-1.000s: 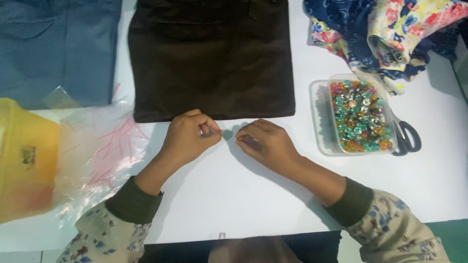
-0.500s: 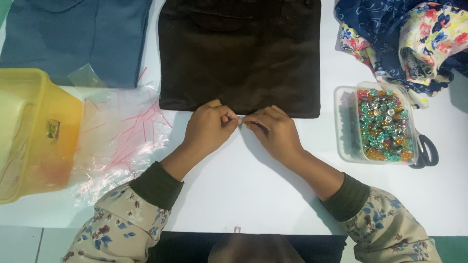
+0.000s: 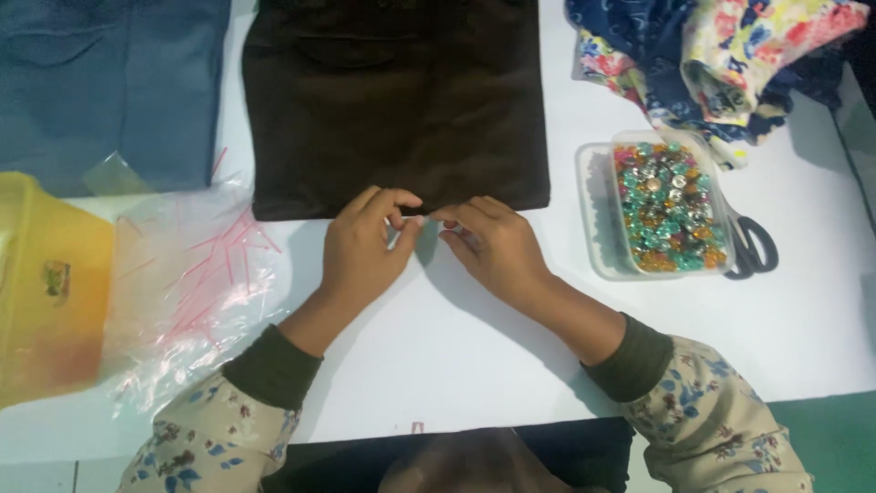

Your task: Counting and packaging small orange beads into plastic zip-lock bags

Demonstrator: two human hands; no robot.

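You are pinching a tiny pale object (image 3: pixel 422 220) between the fingertips of your left hand (image 3: pixel 365 251) and right hand (image 3: pixel 493 246), both sets of fingers closing together on it at the lower edge of the dark brown cloth (image 3: pixel 397 100). It is sitting over the white table (image 3: pixel 438 338), with the clear box of coloured beads (image 3: pixel 662 205) lying to your right and the plastic bag of pink sticks (image 3: pixel 196 283) lying to your left.
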